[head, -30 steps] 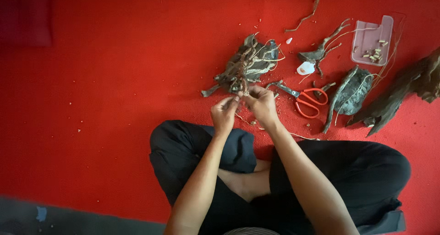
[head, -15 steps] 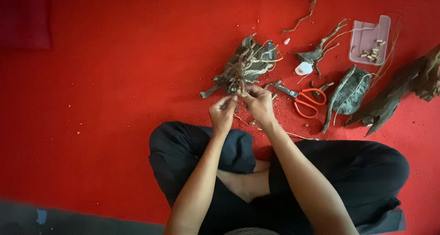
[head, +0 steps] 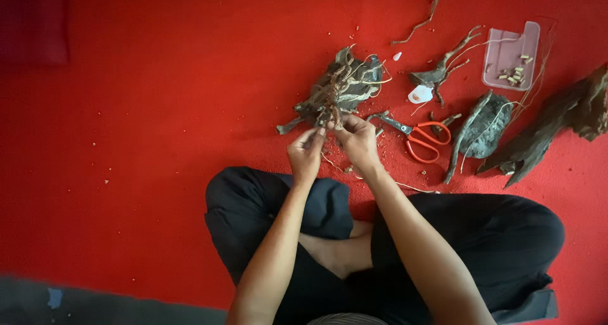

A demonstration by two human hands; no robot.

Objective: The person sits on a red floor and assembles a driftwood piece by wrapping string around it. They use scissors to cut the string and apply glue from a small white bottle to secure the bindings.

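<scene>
Centrally, just above the middle of the frame, a tangled bundle of driftwood and thin roots [head: 342,90] lies on a red carpet [head: 158,109]. Both hands of a seated person meet at its lower edge. The left hand [head: 306,154] has its fingertips pinched together at the bundle's near end, apparently on a thin strand, though the strand itself is too fine to make out. The right hand [head: 356,138] has its grip closed around a lower root of the bundle, fingers curled over it. The two hands almost touch each other.

Below the hands, the person's crossed legs in black trousers [head: 481,249] fill the lower middle and lower right of the frame, with both bare forearms reaching up from the bottom edge.

Just right of the right hand, orange-handled scissors [head: 418,135] lie on the carpet, blades pointing toward the bundle. Above the scissors is a smaller branched twig piece [head: 443,71] with a small white object [head: 419,95] just beside it. Further right lies a grey-green stone or wood piece [head: 484,125], and at the right edge a long dark chunk of driftwood [head: 551,128]. In the upper right sits a clear pinkish plastic tray [head: 513,46] holding a few small bits. A thin twig [head: 427,8] lies at the top edge. Small crumbs are scattered over the carpet.
</scene>
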